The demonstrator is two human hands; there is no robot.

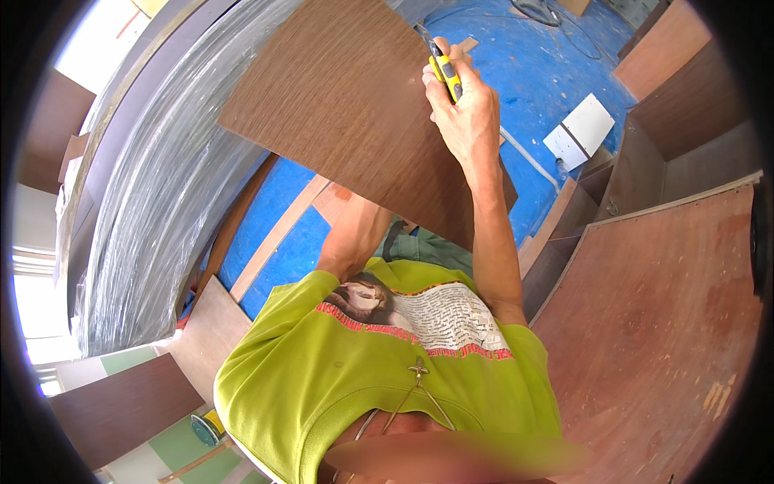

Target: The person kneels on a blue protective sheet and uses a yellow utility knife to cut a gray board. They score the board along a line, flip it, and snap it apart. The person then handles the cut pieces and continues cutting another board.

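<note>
A brown wood-grain panel (339, 105) is tilted up in front of me. My right hand (468, 101) is closed round a yellow and black utility knife (446, 73), whose tip points away from me beside the panel's far right edge. Whether the blade touches that edge I cannot tell. My left forearm reaches up beneath the panel, and only the wrist side of my left hand (363, 218) shows. The panel hides its fingers.
Plastic-wrapped sheets (153, 177) stand along the left. Blue sheeting (532, 89) covers the floor, with a wooden strip (278, 238) on it. At right are a white box-like piece (587, 125), open wooden cabinets (701, 153) and a large reddish-brown board (653, 323).
</note>
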